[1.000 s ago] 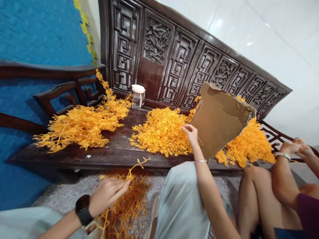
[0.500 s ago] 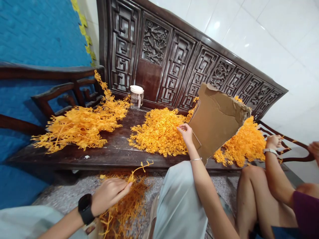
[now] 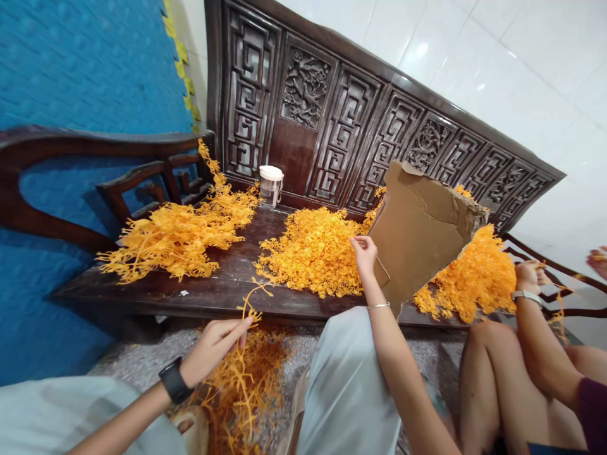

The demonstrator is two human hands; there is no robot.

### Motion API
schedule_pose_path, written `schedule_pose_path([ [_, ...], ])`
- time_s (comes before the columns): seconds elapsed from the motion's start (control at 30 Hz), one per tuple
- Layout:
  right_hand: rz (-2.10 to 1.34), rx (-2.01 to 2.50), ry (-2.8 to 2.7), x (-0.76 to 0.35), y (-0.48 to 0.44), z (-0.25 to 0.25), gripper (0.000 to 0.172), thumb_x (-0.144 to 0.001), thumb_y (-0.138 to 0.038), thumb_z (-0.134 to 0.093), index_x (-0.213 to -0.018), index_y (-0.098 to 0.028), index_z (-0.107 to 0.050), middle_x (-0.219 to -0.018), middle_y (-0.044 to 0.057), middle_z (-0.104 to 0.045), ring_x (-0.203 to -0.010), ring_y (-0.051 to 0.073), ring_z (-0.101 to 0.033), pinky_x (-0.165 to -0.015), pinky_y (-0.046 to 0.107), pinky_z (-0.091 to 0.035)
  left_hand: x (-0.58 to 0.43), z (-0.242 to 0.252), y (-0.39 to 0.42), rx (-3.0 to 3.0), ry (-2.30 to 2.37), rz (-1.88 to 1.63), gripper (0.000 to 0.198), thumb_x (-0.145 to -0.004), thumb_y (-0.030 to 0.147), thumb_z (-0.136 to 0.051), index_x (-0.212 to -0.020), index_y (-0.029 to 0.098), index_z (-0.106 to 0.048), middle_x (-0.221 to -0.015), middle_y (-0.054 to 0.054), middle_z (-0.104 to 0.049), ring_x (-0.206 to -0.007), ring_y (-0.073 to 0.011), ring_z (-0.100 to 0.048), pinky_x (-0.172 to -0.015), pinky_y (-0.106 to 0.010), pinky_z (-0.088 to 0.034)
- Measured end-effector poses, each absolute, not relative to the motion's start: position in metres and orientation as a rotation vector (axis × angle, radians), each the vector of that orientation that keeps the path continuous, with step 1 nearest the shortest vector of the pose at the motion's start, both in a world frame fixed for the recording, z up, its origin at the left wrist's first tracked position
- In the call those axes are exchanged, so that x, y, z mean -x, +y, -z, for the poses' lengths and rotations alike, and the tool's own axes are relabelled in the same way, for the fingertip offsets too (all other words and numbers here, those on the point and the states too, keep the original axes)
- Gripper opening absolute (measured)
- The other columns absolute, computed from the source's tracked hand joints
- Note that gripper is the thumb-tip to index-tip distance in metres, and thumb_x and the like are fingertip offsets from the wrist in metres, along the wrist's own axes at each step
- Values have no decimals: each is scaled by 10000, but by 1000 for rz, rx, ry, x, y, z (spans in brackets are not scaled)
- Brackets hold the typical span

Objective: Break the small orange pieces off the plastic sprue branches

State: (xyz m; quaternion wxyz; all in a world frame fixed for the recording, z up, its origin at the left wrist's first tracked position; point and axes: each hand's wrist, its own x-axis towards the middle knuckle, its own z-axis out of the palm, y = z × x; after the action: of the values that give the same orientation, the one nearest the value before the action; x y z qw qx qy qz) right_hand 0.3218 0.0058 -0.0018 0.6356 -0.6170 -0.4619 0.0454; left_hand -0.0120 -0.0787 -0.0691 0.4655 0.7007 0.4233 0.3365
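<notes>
Between the thumb and fingers of my left hand (image 3: 218,344) is a thin, branched orange plastic-looking strand (image 3: 249,300), its curled tip pointing up. My left hand is above a heap of orange strands (image 3: 251,392) on the floor. My right hand (image 3: 364,253), fingers pinched together, is at the right edge of a pile of small orange pieces (image 3: 315,249) on the bench. What the pinch holds is too small to make out. A thin bent metal-looking rod (image 3: 383,268) shows beside the palm; I cannot tell whether the hand grips it.
A dark carved wooden bench (image 3: 156,303) bears longer orange strands (image 3: 175,240) at left, a lidded clear cup (image 3: 270,186) and a leaning cardboard sheet (image 3: 422,221). Beyond the cardboard is another orange pile (image 3: 484,272). At right, another person's hand (image 3: 528,278) holds orange strands.
My left hand has risen slightly, and its strand has swung from pointing right to pointing more upward. My right hand stays at the middle pile. The view has shifted a little.
</notes>
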Motion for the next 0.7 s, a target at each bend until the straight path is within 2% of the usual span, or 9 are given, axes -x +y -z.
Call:
schedule_pose_path([
  [0.1,-33,1344,-997,-309,-2,-8,234,-724,-381,-542,-731,-147,-533,-718,28,-565,-656,126,-496,-667,270,-423,12,60,-75,-1600,1039,-842,468,-773,516,-425,-469,172,-516,-445,14,-493,-425,-121,-442,-442,-232,-365],
  [0.27,-70,1198,-1078,-276,-20,-21,230,-809,-391,-462,-769,-170,-511,-675,4,-524,-629,117,-493,-642,253,-418,10,49,-71,-1462,978,-951,386,-766,460,-454,-512,173,-504,-492,19,-492,-483,-123,-462,-523,-246,-414],
  [0.5,-515,1108,-1682,-222,-36,-20,285,-820,-372,-505,-624,-171,-553,-557,-10,-532,-558,113,-502,-597,247,-403,13,37,-68,-1431,881,-947,241,-752,333,-422,-649,159,-553,-598,1,-533,-545,-136,-490,-551,-268,-422],
  [0.6,-612,1054,-1855,-201,-39,-13,286,-825,-363,-514,-625,-167,-573,-607,-6,-563,-613,112,-524,-642,245,-417,15,35,-65,-1456,859,-908,231,-733,324,-446,-625,158,-566,-586,8,-541,-531,-127,-497,-546,-257,-417],
  [0.7,-717,968,-2017,-179,-45,-4,191,-791,-358,-576,-820,-176,-629,-795,11,-619,-759,120,-555,-734,250,-439,15,36,-66,-1485,873,-864,289,-738,359,-441,-556,162,-547,-496,25,-509,-460,-110,-464,-493,-239,-394],
])
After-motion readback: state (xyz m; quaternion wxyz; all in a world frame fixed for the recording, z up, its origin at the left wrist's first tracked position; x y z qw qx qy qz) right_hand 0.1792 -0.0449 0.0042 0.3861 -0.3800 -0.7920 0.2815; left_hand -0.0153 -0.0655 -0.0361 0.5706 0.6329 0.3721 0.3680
